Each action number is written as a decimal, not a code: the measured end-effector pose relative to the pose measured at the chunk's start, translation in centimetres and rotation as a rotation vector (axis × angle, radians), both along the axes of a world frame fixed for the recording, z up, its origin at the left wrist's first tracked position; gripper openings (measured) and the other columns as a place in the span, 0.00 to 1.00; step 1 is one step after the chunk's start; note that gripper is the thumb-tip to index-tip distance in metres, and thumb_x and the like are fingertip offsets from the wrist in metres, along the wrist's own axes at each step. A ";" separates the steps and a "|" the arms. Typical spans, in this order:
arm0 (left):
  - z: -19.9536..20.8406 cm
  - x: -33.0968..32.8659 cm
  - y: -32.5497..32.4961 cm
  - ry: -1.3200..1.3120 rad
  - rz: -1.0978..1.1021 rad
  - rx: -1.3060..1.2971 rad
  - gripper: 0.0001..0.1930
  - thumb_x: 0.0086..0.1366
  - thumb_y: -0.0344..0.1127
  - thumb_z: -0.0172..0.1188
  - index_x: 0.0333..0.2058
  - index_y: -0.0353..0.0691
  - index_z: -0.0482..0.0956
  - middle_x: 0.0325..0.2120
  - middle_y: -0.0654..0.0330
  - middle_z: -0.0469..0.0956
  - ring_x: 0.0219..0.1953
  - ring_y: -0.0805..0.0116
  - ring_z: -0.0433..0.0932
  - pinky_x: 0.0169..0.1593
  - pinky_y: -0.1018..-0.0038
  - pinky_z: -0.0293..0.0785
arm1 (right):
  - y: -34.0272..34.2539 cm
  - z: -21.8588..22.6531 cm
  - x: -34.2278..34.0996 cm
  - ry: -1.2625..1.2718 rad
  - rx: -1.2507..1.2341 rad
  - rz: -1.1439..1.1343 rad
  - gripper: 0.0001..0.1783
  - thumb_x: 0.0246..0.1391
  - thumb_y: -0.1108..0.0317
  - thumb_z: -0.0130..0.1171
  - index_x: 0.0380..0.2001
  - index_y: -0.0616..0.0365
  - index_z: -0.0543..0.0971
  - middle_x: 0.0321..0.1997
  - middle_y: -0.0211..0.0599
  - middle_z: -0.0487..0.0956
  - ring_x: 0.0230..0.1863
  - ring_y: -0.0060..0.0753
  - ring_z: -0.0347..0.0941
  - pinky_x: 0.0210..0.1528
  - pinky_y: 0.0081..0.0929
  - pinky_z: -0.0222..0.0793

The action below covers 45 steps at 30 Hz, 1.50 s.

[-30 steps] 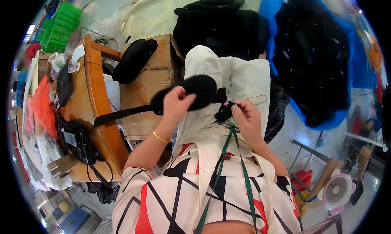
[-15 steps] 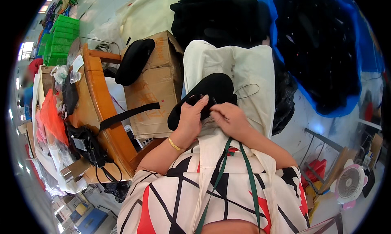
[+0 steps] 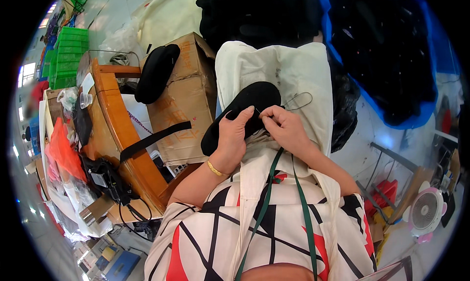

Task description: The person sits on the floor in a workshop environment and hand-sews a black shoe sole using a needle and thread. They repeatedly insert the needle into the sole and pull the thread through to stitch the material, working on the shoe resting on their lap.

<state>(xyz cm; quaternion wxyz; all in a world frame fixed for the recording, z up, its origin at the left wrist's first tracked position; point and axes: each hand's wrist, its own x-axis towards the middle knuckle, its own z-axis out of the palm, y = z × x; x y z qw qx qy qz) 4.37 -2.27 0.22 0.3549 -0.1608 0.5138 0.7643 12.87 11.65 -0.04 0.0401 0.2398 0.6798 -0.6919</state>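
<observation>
A black, slipper-shaped soft piece (image 3: 259,94) lies slantwise on the white cloth over my lap. My left hand (image 3: 231,134) grips its near edge, thumb on top and the other fingers hidden beneath. Close by, my right hand (image 3: 286,129) pinches a thin, shiny needle (image 3: 258,111) at that same edge; its tip is too small to make out. A loop of dark thread (image 3: 299,101) rests on the white cloth (image 3: 308,70) to the right of the black piece.
A similar black piece (image 3: 157,73) leans on a cardboard box (image 3: 176,100) beside a wooden chair (image 3: 115,119) with a black strap (image 3: 156,139). Black goods (image 3: 259,17) are heaped ahead, more in a blue-lined bag (image 3: 416,119). A fan (image 3: 425,210) stands at right.
My right hand has come up a little, its fingertips now pinched over the edge with the needle showing. My left hand keeps its hold on the black piece.
</observation>
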 end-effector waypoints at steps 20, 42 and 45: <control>0.1 1.6 0.4 -0.035 0.094 -0.125 0.14 0.59 0.30 0.71 0.41 0.34 0.77 0.36 0.61 0.82 0.40 0.75 0.78 0.47 0.77 0.72 | 0.8 -0.5 -0.7 -0.109 -0.274 0.011 0.07 0.59 0.70 0.55 0.36 0.61 0.78 0.21 0.23 0.73 0.21 0.13 0.63 0.24 0.19 0.60; -1.9 1.1 -0.8 0.051 -0.158 0.056 0.06 0.66 0.32 0.61 0.38 0.36 0.82 0.34 0.65 0.81 0.37 0.76 0.77 0.44 0.77 0.71 | -0.9 0.4 -1.6 0.025 -0.114 -0.083 0.05 0.66 0.69 0.52 0.41 0.58 0.70 0.24 0.38 0.77 0.23 0.27 0.74 0.26 0.27 0.70; -1.5 1.6 -0.6 0.151 -0.168 -0.123 0.10 0.67 0.31 0.59 0.43 0.33 0.81 0.38 0.62 0.82 0.41 0.74 0.79 0.47 0.77 0.72 | 0.1 0.0 -1.8 0.098 0.115 -0.039 0.07 0.63 0.66 0.56 0.39 0.57 0.73 0.26 0.38 0.77 0.26 0.36 0.77 0.29 0.33 0.74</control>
